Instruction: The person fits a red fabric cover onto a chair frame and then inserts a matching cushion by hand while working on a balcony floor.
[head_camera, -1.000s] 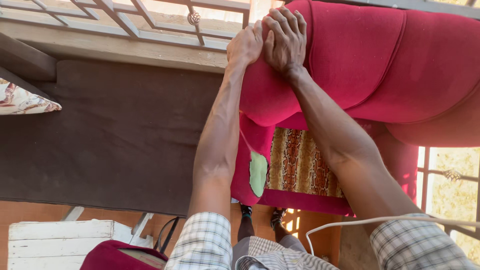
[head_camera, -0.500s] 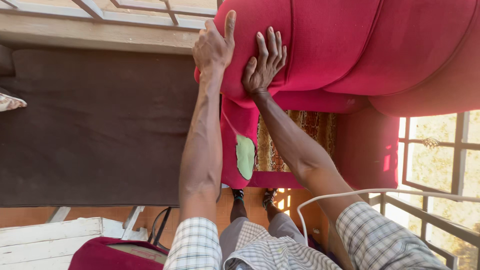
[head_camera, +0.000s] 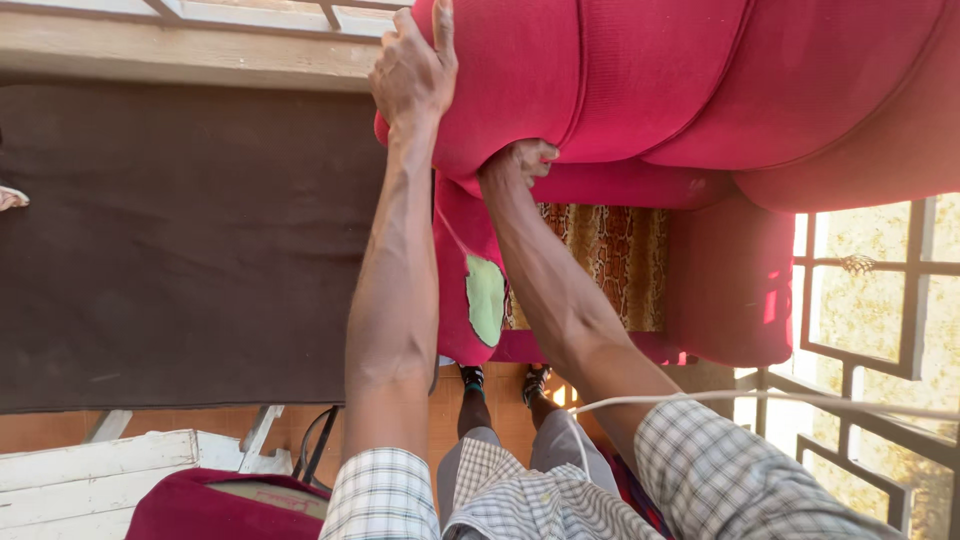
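Note:
A large red sofa cushion (head_camera: 640, 90) is lifted up over a red armchair (head_camera: 730, 280) whose seat shows a patterned brown fabric (head_camera: 600, 260). My left hand (head_camera: 412, 62) grips the cushion's left edge, fingers wrapped over it. My right hand (head_camera: 520, 165) pushes up under the cushion's lower edge, its fingers partly hidden beneath the fabric. The chair's near arm has a torn patch showing green foam (head_camera: 486, 298). My checked sleeves and grey shorts fill the bottom of the view.
A dark brown mat (head_camera: 180, 240) covers the floor to the left. A white wooden board (head_camera: 100, 470) and another red cushion (head_camera: 220, 505) lie at the bottom left. A metal window grille (head_camera: 860, 300) stands on the right. A white cable (head_camera: 760, 398) crosses my right arm.
The cushion has been raised and shifted left over the chair. My left hand moved to its left edge and my right hand slid under it.

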